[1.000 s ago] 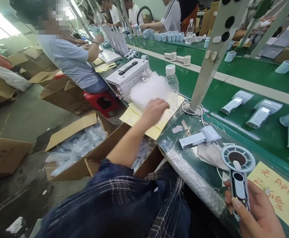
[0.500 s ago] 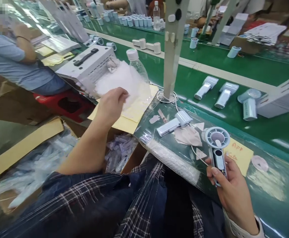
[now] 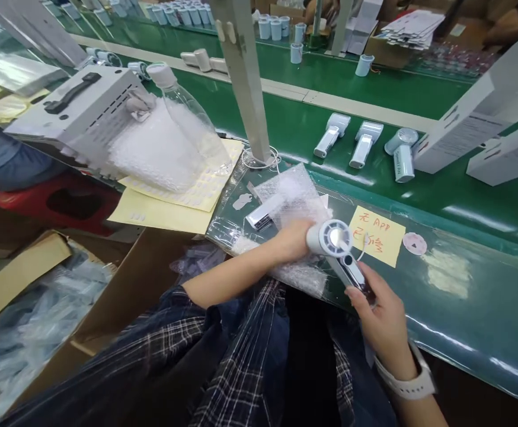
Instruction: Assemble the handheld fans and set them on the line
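A light-blue handheld fan [image 3: 336, 237] with a round grille and glossy handle is tilted in my right hand [image 3: 381, 308], whose fingers wrap round the lower handle. Beside the fan's head is my left hand [image 3: 295, 240], closed on the near edge of a translucent bubble wrap bag [image 3: 292, 190]; its fingertips are partly hidden behind the fan. The bag spreads over the tabletop, partly covering a second handheld fan [image 3: 261, 212] that lies there. To the right of the held fan, a yellow note [image 3: 377, 234] with red handwriting lies on the table.
A pile of bubble wrap bags [image 3: 156, 148] and a clear plastic bottle [image 3: 188, 112] rest on yellow sheets [image 3: 165, 216] at left. A metal post [image 3: 245, 83] rises mid-table. Several fans [image 3: 363, 145] lie on the green belt; white boxes [image 3: 467, 118] stand right. An open carton [image 3: 94, 320] is below left.
My left hand has moved right from the pile, bringing a bubble wrap bag to the held fan. My right hand has tilted the fan and brought it leftward. The view has shifted right.
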The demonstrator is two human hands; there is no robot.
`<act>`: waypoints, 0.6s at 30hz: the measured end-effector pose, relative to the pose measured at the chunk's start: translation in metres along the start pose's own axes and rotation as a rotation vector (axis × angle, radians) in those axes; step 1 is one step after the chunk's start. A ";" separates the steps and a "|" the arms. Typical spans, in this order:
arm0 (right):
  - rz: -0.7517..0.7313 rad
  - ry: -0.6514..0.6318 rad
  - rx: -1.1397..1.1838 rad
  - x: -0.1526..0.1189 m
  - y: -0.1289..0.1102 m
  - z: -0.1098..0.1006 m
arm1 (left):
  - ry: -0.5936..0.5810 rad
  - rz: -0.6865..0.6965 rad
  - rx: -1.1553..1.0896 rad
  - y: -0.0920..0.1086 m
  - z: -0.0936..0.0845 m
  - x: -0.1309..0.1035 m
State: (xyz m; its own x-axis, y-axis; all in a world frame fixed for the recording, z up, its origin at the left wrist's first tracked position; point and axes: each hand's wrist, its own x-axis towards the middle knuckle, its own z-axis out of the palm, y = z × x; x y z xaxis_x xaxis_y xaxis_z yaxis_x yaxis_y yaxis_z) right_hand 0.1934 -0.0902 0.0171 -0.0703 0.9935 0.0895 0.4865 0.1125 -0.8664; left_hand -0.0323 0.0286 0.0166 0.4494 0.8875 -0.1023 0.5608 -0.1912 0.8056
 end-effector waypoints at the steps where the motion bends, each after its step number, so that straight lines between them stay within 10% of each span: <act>1: -0.018 0.027 -0.087 0.002 0.004 0.002 | -0.013 -0.020 -0.109 -0.003 -0.003 0.000; 7: -0.095 -0.013 -0.321 0.015 0.013 0.014 | 0.092 -0.270 -0.768 -0.008 -0.018 -0.004; 18: -0.191 0.085 -0.460 0.018 -0.022 0.017 | 0.099 0.332 0.567 0.064 -0.037 -0.049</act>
State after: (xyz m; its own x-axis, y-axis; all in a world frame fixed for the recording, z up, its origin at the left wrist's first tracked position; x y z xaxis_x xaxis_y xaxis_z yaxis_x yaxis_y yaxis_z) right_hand 0.1665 -0.0751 0.0294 -0.1336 0.9502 0.2814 0.8067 0.2692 -0.5260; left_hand -0.0442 -0.0111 0.0944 0.6106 0.7724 0.1747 0.6947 -0.6284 0.3501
